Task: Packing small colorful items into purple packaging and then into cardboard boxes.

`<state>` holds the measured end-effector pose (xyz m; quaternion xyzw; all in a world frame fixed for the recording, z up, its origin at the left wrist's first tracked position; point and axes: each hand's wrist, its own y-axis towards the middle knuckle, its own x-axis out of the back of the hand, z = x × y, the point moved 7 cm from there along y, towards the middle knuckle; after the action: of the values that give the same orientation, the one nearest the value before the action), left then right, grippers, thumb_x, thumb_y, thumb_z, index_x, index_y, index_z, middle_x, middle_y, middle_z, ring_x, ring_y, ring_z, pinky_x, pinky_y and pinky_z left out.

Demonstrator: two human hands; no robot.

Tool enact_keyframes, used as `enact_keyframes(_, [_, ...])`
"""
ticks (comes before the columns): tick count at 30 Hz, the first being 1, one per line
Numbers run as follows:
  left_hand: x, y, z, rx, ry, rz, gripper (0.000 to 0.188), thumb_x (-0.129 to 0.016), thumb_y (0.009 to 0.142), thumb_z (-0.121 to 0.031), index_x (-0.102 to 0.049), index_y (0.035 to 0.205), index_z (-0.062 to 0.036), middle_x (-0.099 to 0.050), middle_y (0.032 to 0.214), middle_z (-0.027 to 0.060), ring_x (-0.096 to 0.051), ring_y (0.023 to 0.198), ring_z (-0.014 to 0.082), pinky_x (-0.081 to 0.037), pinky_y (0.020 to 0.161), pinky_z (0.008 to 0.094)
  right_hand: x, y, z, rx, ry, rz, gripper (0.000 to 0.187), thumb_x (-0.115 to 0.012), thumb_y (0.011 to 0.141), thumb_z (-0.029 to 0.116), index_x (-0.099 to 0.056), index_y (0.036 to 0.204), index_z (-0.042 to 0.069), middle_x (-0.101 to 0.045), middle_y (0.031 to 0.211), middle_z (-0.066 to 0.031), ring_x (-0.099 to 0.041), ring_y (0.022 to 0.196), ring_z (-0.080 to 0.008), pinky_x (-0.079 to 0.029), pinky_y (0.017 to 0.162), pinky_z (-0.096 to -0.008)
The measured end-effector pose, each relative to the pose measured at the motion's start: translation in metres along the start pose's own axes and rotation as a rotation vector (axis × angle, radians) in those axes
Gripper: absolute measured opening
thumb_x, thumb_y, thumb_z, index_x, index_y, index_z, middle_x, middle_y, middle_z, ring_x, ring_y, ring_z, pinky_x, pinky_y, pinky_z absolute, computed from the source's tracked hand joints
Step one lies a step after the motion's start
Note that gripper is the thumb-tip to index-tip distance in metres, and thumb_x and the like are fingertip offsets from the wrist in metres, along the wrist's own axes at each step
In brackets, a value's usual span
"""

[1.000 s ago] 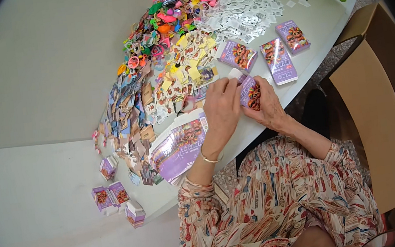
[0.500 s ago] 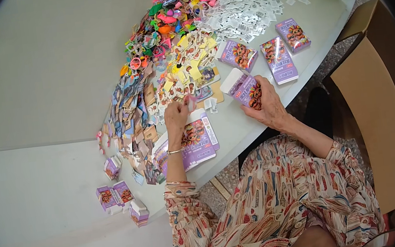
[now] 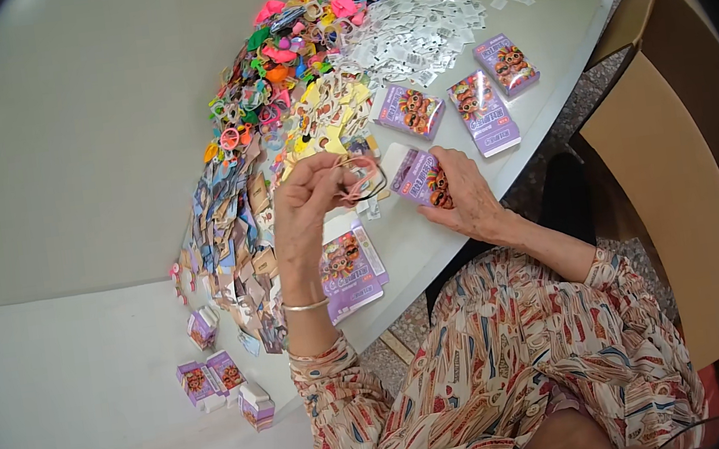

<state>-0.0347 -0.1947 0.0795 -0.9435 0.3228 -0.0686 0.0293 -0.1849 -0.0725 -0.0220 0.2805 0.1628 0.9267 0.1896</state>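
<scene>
My right hand (image 3: pixel 467 198) is wrapped round a small purple printed carton (image 3: pixel 416 174), its white end flap up on the side facing my left hand. In a pinch, my left hand (image 3: pixel 307 202) has a pink and black looped trinket (image 3: pixel 361 178), held just left of the carton's raised flap. Below my left hand, flat purple carton blanks (image 3: pixel 352 270) lie stacked on the table and are partly covered by my wrist. Beyond the hands spreads a pile of yellow and white cut-out pieces (image 3: pixel 324 117), partly hidden behind my fingers.
Filled-out purple cartons (image 3: pixel 485 115) stand at the right. Behind are a heap of colourful small toys (image 3: pixel 277 64) and many white packets (image 3: pixel 417 33). Small cards (image 3: pixel 228 214) pile up at left. A large cardboard box (image 3: pixel 669 186) sits beyond the table's right edge.
My left hand has risen from the pile beside the carton blanks, bringing the looped trinket up near the carton's flap. My right hand still grips the carton. The whole view has shifted slightly.
</scene>
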Motion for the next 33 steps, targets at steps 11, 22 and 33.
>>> enact_keyframes(11, [-0.061,0.015,0.02,-0.44,0.774,-0.019,0.019,-0.058,0.084,0.0,-0.062,0.102,-0.002,-0.065,0.085,0.0056,-0.063,0.078,0.0184,-0.051,0.067,0.0301,0.003,-0.003,-0.003,-0.072,0.118,0.043,0.077,-0.075,0.069,0.019,-0.032,0.129,-0.002,-0.047,0.109,-0.0223,-0.049,0.102,-0.0395,-0.04,0.09,-0.0448])
enact_keyframes(22, [-0.047,-0.003,-0.002,-0.488,0.746,-0.211,0.019,-0.058,0.087,-0.001,-0.064,0.105,0.0004,-0.061,0.107,0.0161,-0.059,0.099,0.0301,-0.048,0.085,0.0349,0.012,-0.001,-0.01,-0.217,0.176,0.052,0.091,-0.081,0.066,0.023,-0.026,0.135,-0.002,-0.048,0.116,-0.0244,-0.055,0.105,-0.0403,-0.046,0.088,-0.0426])
enact_keyframes(33, [-0.078,-0.011,0.059,-0.198,0.145,-0.06,0.024,-0.063,0.089,-0.004,-0.062,0.111,0.0025,-0.054,0.094,0.0036,-0.053,0.08,0.0072,-0.045,0.072,0.0193,0.018,0.002,0.0,-0.071,0.173,0.058,0.096,-0.083,0.062,0.026,-0.028,0.137,0.0,-0.05,0.111,-0.0218,-0.057,0.097,-0.0376,-0.049,0.081,-0.0411])
